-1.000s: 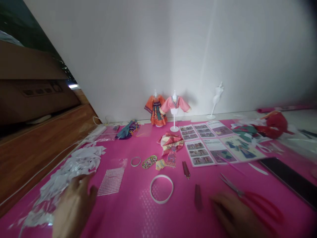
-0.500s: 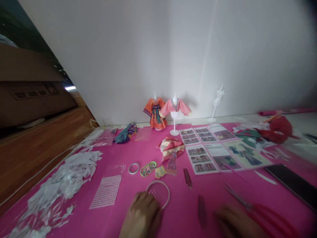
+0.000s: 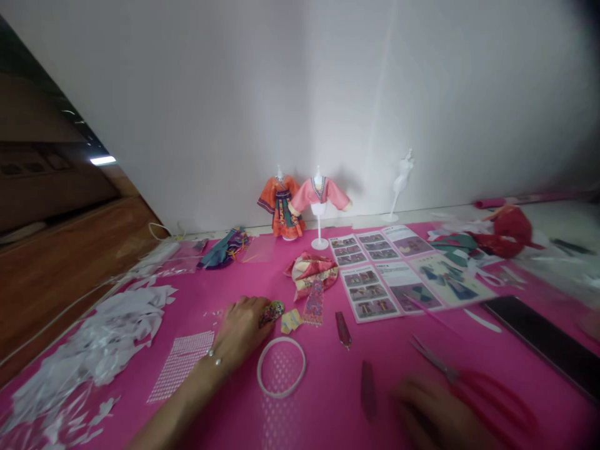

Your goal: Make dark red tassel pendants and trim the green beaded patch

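Note:
My left hand [image 3: 244,325] reaches forward over the pink mat, fingers curled down beside an oval bead tray [image 3: 272,312]. It covers where the small tape roll lay, and I cannot make out what its fingertips hold. Nearer to me lies a white hoop [image 3: 259,375], over a strip of clear dotted film [image 3: 276,431]. My right hand [image 3: 431,409] is low and smeared by motion, between a dark red fabric piece [image 3: 368,390] and red-handled scissors [image 3: 497,390]. Another patterned dark red piece [image 3: 343,330] and a yellow folded scrap [image 3: 291,321] lie ahead.
Mini mannequins stand at the back, one in an orange dress [image 3: 284,209], one in a pink top [image 3: 320,195], one bare [image 3: 402,181]. Instruction sheets [image 3: 375,294], a black phone [image 3: 539,334], white scraps [image 3: 103,337] and a pearl sticker sheet [image 3: 182,362] lie around.
My left hand has moved forward and left, from the white hoop to the bead tray, now covering the tape roll. My right hand stays near the scissors. The view has shifted slightly.

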The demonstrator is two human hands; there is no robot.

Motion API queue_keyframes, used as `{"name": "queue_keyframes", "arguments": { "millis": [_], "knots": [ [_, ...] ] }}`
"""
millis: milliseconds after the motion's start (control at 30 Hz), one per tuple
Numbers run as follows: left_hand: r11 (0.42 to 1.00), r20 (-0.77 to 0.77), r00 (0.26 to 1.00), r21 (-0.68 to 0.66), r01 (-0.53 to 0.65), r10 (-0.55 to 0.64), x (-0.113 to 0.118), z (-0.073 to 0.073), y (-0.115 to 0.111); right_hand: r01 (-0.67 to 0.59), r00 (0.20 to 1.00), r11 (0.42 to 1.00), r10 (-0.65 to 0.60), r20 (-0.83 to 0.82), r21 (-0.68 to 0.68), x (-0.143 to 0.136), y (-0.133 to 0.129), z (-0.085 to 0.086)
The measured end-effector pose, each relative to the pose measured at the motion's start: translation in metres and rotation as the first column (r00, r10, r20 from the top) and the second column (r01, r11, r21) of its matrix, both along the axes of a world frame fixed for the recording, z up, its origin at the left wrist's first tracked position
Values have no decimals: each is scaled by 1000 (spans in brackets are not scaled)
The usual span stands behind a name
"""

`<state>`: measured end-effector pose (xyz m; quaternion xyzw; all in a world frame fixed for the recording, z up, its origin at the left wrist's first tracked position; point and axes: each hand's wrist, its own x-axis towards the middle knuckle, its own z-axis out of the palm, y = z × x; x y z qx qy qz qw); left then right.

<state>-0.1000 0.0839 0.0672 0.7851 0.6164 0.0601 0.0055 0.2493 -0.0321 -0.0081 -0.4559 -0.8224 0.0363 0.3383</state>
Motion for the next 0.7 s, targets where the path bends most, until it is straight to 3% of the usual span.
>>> {"name": "queue_keyframes", "arguments": {
  "millis": [200,300,400,533,700],
  "knots": [
    [999,53,998,22,-30,29,-7,5,-1,-38,997,990,28,-72,-133,-3,-1,7],
    [999,95,995,39,12,-16,-2,12,-13,-15,995,978,-5,-95,-206,-5,-3,10],
    [991,143,981,44,127,-132,21,18,-35,-11,996,969,-11,-84,-247,-7,-3,14],
    [927,271,889,38,373,-369,63,14,-64,2,996,979,-21,-88,-206,-8,-4,16],
    [915,285,877,-3,403,-386,88,-4,-79,3,992,975,-31,-124,-220,-11,-4,22]
  ]
}}
